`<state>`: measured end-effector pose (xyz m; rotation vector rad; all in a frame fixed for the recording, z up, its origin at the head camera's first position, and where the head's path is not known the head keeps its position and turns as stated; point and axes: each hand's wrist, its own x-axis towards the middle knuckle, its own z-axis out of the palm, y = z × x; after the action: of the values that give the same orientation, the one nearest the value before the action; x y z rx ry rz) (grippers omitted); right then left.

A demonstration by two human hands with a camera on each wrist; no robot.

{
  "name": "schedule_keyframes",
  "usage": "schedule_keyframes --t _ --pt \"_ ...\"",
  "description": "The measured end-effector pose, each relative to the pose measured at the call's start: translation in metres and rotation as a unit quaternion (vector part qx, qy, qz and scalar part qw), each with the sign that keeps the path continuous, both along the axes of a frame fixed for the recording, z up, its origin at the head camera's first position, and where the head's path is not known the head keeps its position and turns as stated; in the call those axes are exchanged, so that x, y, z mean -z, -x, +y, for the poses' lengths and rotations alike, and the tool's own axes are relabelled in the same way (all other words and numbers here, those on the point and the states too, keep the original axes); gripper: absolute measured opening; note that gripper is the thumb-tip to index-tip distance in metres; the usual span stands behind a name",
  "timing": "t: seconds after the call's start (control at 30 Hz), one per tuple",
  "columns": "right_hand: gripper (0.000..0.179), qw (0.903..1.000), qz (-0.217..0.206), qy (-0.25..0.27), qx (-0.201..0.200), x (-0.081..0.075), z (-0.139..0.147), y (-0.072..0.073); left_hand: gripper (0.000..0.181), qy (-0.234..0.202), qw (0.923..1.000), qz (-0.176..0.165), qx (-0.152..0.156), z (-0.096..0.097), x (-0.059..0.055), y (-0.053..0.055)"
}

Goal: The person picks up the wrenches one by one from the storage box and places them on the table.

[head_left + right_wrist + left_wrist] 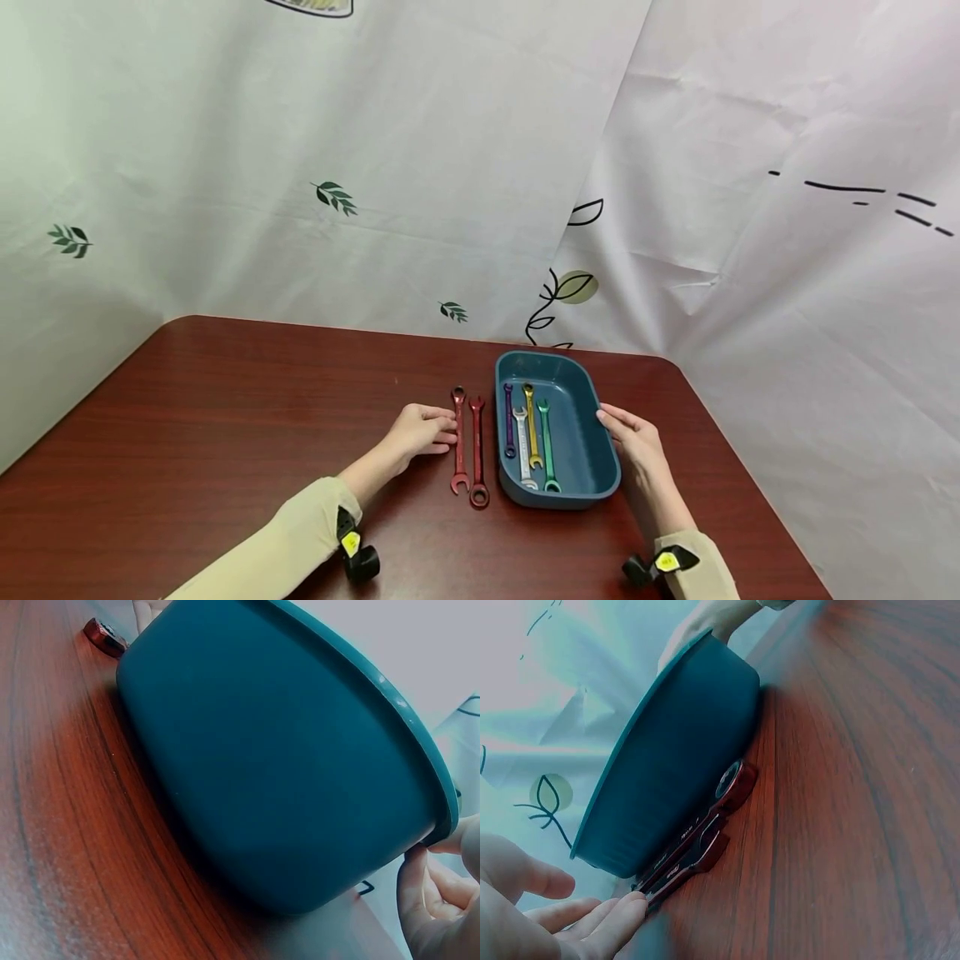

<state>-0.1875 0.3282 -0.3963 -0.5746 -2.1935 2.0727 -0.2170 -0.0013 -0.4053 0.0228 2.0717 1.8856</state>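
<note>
A blue bin [588, 442] stands right of centre on the table. Purple [508, 421], silver [522, 450], yellow [532, 427] and green wrenches [547, 450] lie lengthwise along its left part. To the left of the bin, two red wrenches lie side by side, an outer one [460, 446] and an inner one [477, 446]. My left hand [423, 431] touches the outer red wrench with extended fingertips [628, 907], thumb held apart. At the bin's right wall, my right hand [636, 442] pinches the rim between thumb and fingers [416, 881].
A dark red-brown wooden table [247, 408] carries everything. White cloth [420, 158] with leaf drawings hangs behind its back edge and down the right side. Each sleeve bears a strapped-on black camera, one left [363, 563] and one right [637, 571].
</note>
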Motion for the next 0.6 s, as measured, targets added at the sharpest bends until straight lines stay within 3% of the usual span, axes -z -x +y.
schedule_keyframes --t 0.43,0.6 --pt "0.055 1.0 0.001 0.002 0.002 0.0006 -0.0001 0.001 0.04 -0.087 0.9956 -0.035 -0.007 0.0058 -0.0039 -0.006" --pt "0.056 0.9999 -0.002 -0.01 -0.001 0.0007 0.0004 0.0007 0.043 -0.101 0.9939 -0.042 -0.009 0.009 -0.007 -0.0089"
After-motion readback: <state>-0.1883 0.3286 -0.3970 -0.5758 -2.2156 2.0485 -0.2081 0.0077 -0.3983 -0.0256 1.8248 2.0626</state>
